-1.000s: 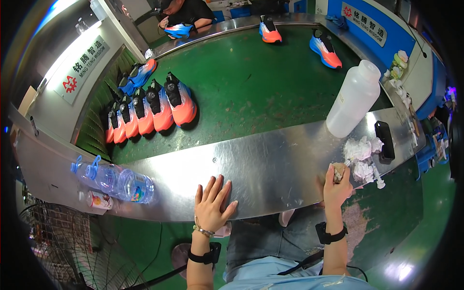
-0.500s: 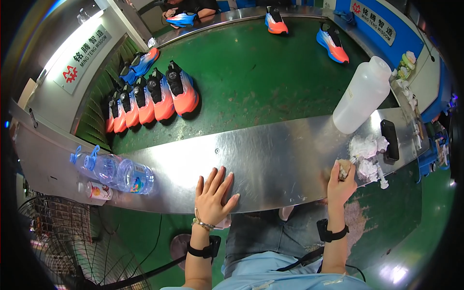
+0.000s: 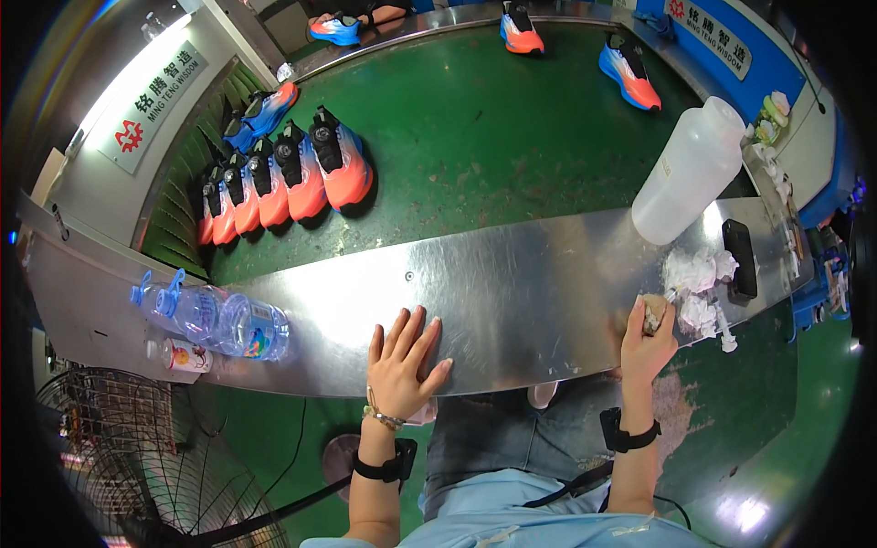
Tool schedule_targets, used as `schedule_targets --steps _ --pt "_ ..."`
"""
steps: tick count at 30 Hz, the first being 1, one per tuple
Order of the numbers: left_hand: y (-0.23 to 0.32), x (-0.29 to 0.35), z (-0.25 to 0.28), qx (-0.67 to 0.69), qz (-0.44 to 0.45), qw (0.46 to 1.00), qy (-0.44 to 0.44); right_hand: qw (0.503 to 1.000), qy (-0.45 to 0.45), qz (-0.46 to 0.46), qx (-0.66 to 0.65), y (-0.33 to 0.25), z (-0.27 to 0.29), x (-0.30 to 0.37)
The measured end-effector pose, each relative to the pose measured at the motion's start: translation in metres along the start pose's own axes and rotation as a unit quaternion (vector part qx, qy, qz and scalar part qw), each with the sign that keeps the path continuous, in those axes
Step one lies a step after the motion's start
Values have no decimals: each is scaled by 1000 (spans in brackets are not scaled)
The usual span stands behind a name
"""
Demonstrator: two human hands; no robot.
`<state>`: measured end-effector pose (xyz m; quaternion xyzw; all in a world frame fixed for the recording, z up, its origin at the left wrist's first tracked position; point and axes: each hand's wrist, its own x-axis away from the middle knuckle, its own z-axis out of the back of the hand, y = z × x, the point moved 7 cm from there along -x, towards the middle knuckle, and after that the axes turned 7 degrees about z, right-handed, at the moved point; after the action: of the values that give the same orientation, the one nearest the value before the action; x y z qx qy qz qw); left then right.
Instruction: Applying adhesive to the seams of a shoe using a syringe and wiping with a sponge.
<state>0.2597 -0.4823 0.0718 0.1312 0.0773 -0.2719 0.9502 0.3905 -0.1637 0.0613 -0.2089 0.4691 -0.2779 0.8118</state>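
Observation:
My left hand (image 3: pixel 399 365) lies palm down, fingers spread, on the metal ledge (image 3: pixel 512 310) near its front edge. My right hand (image 3: pixel 647 347) rests at the ledge's front right with its fingers closed round a small, rough tan-grey lump (image 3: pixel 652 313), whose kind I cannot make out. Beside that hand are crumpled white tissues (image 3: pixel 694 274) and a black phone-like object (image 3: pixel 739 260). A white plastic bottle (image 3: pixel 690 169) leans behind them. Beyond the ledge, several orange, white and blue sneakers (image 3: pixel 343 169) stand in a row on the green surface (image 3: pixel 493 137).
Clear plastic bottles (image 3: pixel 219 320) lie at the ledge's left end, above a wire fan (image 3: pixel 174 457). Two single sneakers, one at the far middle (image 3: pixel 522 35) and one at the far right (image 3: pixel 630 78), stand apart. At the far side, another person's hands are by a blue shoe (image 3: pixel 335 30).
My view has shifted slightly. Both my hands keep nearly the same places and poses. At the far side, the other person's arms and the blue shoe have moved a little.

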Motion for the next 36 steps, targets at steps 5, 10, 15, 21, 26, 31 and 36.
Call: schedule_targets --steps 5,10,15,21,26,31,36 --pt "-1 -1 -1 1 0 1000 -3 1000 3 4 3 0 0 0" --pt "-1 -1 -3 2 1 1000 -4 1000 6 2 -3 1 0 0" --pt "0 -1 -3 3 2 1000 -4 1000 4 -7 -10 2 -1 1" --pt "-1 -1 -2 5 3 1000 -8 1000 0 -6 -10 2 -1 1" --pt "-1 -1 -3 2 1 1000 -16 1000 1 -6 -22 1 -2 0" --pt "-1 -2 -3 5 2 1000 -18 1000 4 -5 -17 2 -3 1" --pt "-3 -2 -5 0 5 1000 -11 1000 5 -4 -12 3 -2 1"
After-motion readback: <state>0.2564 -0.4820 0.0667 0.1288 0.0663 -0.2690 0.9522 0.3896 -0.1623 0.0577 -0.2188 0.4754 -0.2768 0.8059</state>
